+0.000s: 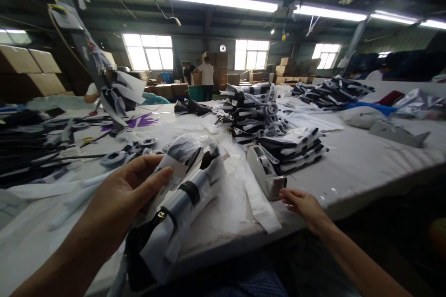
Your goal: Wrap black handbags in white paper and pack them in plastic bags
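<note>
My left hand [120,192] is closed, thumb against fingers, on a plastic-wrapped bundle [181,155] with a pale flap under the thumb. Below it, at the table's front edge, lies a black bag [139,246] partly covered in white wrapping, with a small gold-coloured zipper pull [161,215]. Over at the cutting end of a pale tape dispenser [259,171], my right hand [304,206] pinches with thumb and forefinger at the tape's end. The tape itself is barely visible.
Wrapped black-and-white bags form a tall stack [252,111] and a lower stack [296,148] behind the dispenser. Rolled grey strips [116,158] and dark pieces [24,144] lie at left. A metal post [81,32] rises there. Another person [207,74] stands far back.
</note>
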The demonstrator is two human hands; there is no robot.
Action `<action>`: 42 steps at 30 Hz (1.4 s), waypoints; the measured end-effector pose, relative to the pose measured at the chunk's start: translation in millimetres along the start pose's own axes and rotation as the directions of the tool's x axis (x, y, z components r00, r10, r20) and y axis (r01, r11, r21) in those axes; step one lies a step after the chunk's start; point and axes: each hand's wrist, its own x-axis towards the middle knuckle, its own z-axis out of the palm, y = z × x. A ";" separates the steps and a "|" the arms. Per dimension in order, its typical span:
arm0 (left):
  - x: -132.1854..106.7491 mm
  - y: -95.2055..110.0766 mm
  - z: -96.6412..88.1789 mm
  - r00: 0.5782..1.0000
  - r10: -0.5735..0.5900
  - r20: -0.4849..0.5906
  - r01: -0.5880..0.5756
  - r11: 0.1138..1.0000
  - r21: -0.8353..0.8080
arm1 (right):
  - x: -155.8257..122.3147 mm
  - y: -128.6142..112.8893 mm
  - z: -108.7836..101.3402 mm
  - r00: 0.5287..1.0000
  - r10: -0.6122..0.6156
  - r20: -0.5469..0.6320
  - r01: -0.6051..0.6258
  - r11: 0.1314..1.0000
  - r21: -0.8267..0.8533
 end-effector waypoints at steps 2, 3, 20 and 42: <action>-0.2 -1.2 -0.5 0.999 0.034 0.009 -0.034 0.999 -0.001 | -3.7 4.2 4.6 1.000 -0.005 -0.016 0.005 1.000 -0.025; -0.2 -1.9 -0.7 0.998 0.061 0.017 -0.061 0.998 -0.002 | -8.1 2.7 9.2 0.999 -0.029 -0.016 0.028 0.999 -0.037; -10.0 -8.3 9.4 0.881 0.458 0.117 -0.473 0.853 0.220 | -119.0 -140.6 183.2 0.563 -0.584 0.585 0.545 0.795 0.268; -20.5 -4.5 7.8 0.935 0.291 0.203 -0.301 0.954 0.018 | -89.3 -130.4 197.1 0.670 -0.367 0.646 0.409 0.908 0.092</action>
